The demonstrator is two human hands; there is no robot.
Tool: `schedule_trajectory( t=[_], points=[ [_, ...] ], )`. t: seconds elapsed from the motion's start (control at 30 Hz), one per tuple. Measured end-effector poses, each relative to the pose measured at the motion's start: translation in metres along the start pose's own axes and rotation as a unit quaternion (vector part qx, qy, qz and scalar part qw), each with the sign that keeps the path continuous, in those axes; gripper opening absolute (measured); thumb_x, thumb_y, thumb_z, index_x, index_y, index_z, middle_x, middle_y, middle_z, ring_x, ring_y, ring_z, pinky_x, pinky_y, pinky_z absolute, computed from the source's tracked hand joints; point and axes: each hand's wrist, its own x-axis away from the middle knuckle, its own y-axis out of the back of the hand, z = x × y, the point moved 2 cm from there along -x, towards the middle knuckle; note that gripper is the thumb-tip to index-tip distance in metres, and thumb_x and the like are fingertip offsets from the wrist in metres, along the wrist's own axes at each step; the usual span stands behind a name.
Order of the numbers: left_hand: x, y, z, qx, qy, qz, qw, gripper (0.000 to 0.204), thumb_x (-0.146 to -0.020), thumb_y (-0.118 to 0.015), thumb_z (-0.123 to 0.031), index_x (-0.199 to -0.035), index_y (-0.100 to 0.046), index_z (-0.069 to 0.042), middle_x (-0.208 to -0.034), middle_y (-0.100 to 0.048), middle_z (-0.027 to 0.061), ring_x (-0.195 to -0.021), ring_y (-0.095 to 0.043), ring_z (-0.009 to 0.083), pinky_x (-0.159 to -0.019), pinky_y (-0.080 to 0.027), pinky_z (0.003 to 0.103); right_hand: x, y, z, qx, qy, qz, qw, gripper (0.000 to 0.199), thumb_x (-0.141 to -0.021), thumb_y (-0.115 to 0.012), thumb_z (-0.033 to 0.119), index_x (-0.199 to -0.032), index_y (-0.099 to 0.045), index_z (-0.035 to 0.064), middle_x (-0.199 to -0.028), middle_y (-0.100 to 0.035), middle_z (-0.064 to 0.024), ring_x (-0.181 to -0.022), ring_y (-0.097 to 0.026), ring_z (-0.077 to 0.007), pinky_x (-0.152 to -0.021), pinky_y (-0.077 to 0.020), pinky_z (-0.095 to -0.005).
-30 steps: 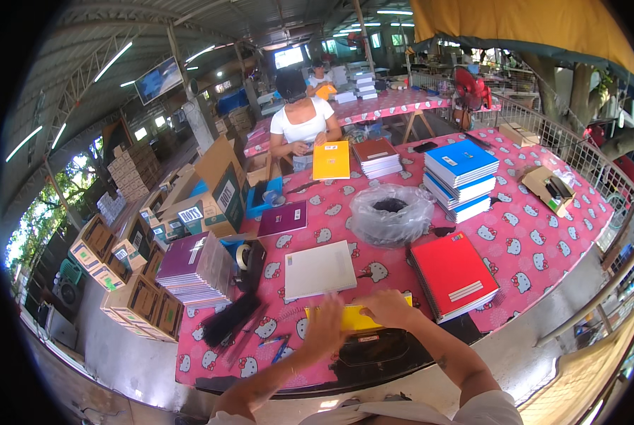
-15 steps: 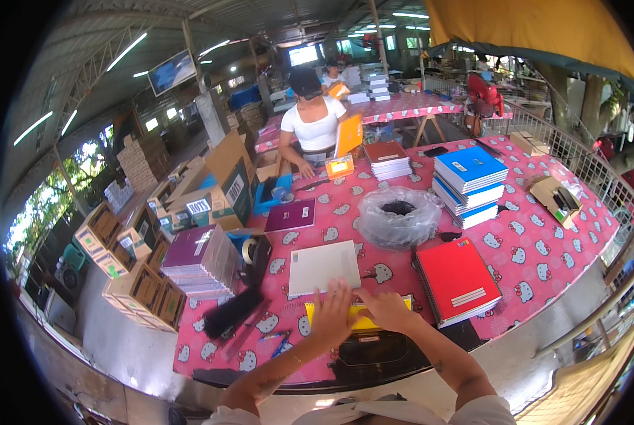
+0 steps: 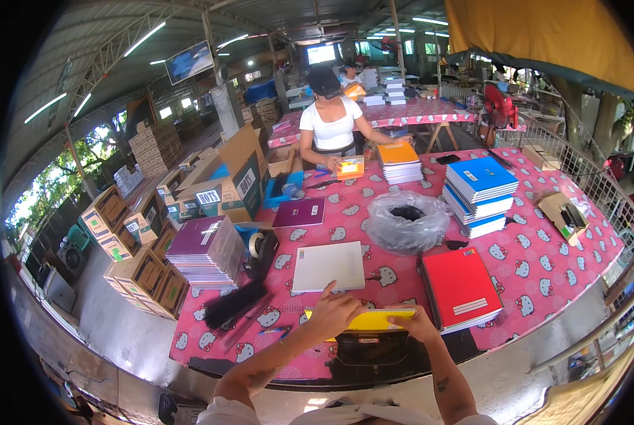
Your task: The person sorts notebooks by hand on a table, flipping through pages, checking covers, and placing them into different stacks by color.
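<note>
gripping a thin yellow notebook [image 3: 369, 319] at its 2 ends, the left hand [image 3: 335, 314] and right hand [image 3: 417, 327] close their fingers on something light, slightly bendy, best held by its edges.

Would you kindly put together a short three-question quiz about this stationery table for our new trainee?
1. True or false: both hands, left hand and right hand, are on the yellow notebook.
2. Which lies directly beyond the yellow notebook? A) white notebook B) blue notebook stack C) tape roll
3. Fill in: the clear plastic bag sits to the ____ of the white notebook.

Key: 1 true; 2 A; 3 right.
</note>
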Motion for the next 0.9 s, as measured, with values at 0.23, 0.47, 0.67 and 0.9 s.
schedule_trajectory(
  t=[0.23, 0.47, 0.67, 0.9],
  points=[
    [0.003, -0.015, 0.008, 0.034, 0.049, 0.041, 0.997, 0.028, -0.097, -0.064, -0.038, -0.104, -0.062, -0.011, -0.086, -0.065, 0.0024, -0.089, -0.068, 0.0237, -0.113, -0.034, 0.052, 0.004, -0.005, -0.003, 0.046, 0.000, -0.023, 0.999, 0.032, -0.092, -0.076, 0.007, -0.122, -0.071, -0.0023, -0.112, -0.074, -0.0048, -0.099, -0.063, -0.0086, -0.089, -0.0520, -0.0242],
    [0.051, -0.047, -0.036, 0.010, 0.069, -0.045, 0.997, 0.069, -0.097, -0.057, -0.054, -0.148, -0.045, -0.009, -0.159, -0.034, 0.0175, -0.147, -0.033, 0.0401, -0.114, -0.022, 0.068, 0.016, -0.023, -0.007, 0.047, 0.011, -0.076, 0.996, 0.035, -0.091, -0.076, 0.008, -0.123, -0.068, -0.0055, -0.110, -0.073, -0.0065, -0.097, -0.064, -0.0098, -0.088, -0.0523, -0.0260],
    [0.019, -0.007, 0.005, -0.126, 0.107, -0.089, 0.982, 0.073, -0.100, -0.052, -0.055, -0.154, -0.038, -0.008, -0.161, -0.032, 0.0202, -0.149, -0.030, 0.0430, -0.114, -0.022, 0.069, 0.017, -0.042, -0.011, 0.057, 0.009, -0.102, 0.993, 0.031, -0.091, -0.076, 0.008, -0.119, -0.071, -0.0057, -0.104, -0.073, -0.0056, -0.093, -0.064, -0.0093, -0.084, -0.0527, -0.0263],
    [0.065, -0.022, 0.004, -0.042, 0.013, 0.000, 0.999, 0.077, -0.100, -0.052, -0.052, -0.155, -0.035, -0.001, -0.163, -0.031, 0.0197, -0.151, -0.029, 0.0368, -0.114, -0.029, 0.063, 0.010, -0.062, -0.026, 0.033, 0.002, -0.140, 0.990, 0.025, -0.088, -0.078, 0.006, -0.110, -0.073, -0.0050, -0.097, -0.074, -0.0033, -0.086, -0.065, -0.0085, -0.080, -0.0535, -0.0265]
  ],
)
